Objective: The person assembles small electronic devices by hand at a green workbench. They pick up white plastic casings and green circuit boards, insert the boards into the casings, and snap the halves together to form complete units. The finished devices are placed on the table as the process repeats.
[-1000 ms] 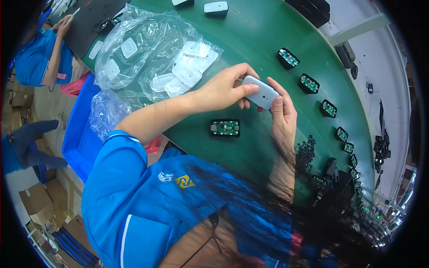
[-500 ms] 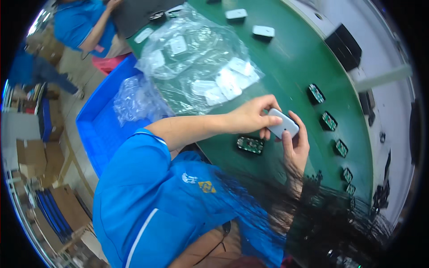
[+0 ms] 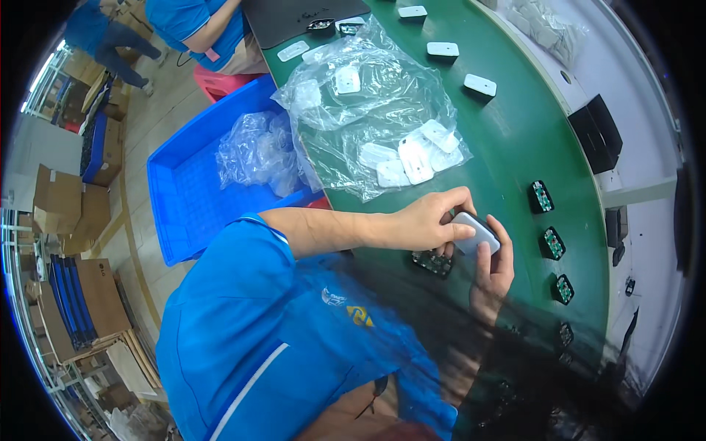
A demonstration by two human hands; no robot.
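Observation:
Between my two hands is a small rounded case with a white lid (image 3: 478, 234) and a dark lower edge, held tilted above the green table. My left hand (image 3: 434, 223) grips its left side, the thumb pressed on the lid. From the right, my right hand (image 3: 494, 261) closes round the case, its thumb against the near edge. Just below my left hand lies an open black case with a circuit board (image 3: 432, 263), partly covered by hand and hair. Loose white lids (image 3: 416, 159) lie in and on a clear plastic bag (image 3: 375, 95) beyond my left forearm.
Open black cases with circuit boards (image 3: 553, 243) line the table's right side. Several white-lidded cases (image 3: 479, 86) stand farther back. A blue bin (image 3: 176, 220) holding crumpled plastic (image 3: 257, 154) is at the left. Dark hair crosses the lower right. Another person (image 3: 198, 29) sits at the far left.
The whole view has shifted, so the table things appear lower and farther right. Both hands still hold the white-lidded case, with only a slight change in its tilt.

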